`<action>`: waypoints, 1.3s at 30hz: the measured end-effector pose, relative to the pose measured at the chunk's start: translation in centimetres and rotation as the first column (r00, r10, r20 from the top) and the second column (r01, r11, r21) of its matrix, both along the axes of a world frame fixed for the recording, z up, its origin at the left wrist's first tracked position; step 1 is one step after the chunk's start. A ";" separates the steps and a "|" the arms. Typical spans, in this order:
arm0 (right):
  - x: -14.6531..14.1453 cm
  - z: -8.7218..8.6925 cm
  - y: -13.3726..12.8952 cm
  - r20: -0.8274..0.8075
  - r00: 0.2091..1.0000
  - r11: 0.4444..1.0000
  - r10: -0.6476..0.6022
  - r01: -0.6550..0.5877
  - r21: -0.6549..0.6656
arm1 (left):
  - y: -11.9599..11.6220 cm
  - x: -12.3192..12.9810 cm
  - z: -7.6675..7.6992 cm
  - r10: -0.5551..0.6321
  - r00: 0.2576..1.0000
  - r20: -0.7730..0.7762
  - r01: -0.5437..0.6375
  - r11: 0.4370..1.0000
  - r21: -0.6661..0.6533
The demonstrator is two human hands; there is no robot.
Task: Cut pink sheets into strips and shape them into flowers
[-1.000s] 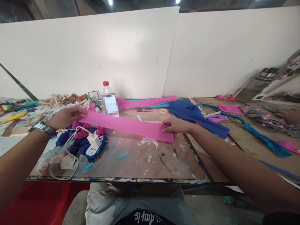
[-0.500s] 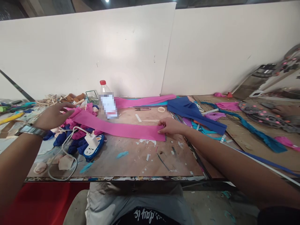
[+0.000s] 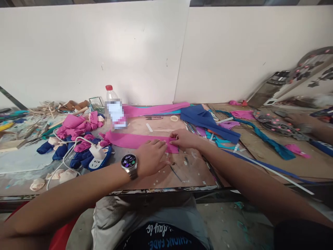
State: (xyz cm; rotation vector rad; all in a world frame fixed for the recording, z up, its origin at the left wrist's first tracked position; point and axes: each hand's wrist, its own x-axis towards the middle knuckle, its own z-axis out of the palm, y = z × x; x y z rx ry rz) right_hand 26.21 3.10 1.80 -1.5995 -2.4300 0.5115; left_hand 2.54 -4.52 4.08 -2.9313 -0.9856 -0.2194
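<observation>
Between the front and back edges of the surface (image 3: pixel 194 175), the right hand (image 3: pixel 180 139) pinches the pink strip (image 3: pixel 130 141) by its right end; the left hand (image 3: pixel 151 158) lies over it, grip unclear. Pulling could snag its left end against the nearby white plug (image 3: pixel 97 151).

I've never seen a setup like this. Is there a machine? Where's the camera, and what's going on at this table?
No machine: these are a person's bare hands, seen by a camera worn on their head, looking forward and down. The right hand pinches the right end of a pink fabric strip. The left hand, with a watch on its wrist, has its fingers over the strip; how firmly, I can't tell. On the table also lie bunched pink fabric, a power strip, small snips and dark blue cloth. A co-worker's hand shows far right.
</observation>
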 end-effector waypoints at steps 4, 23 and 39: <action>0.1 -0.4 -0.2 -0.015 1.000 0.998 0.002 -0.001 0.062 | 2.0 0.9 -2.6 0.082 0.996 -0.025 -0.083 0.996 -0.025; -0.5 -1.6 -1.1 -0.201 0.979 0.996 -0.007 0.024 0.085 | -1.0 2.8 -2.3 0.159 0.985 -0.071 -0.157 0.987 0.035; -0.6 -0.9 -2.0 -0.228 0.973 0.998 -0.035 0.045 0.042 | 1.2 0.4 -3.4 0.019 0.995 0.094 -0.010 0.995 -0.099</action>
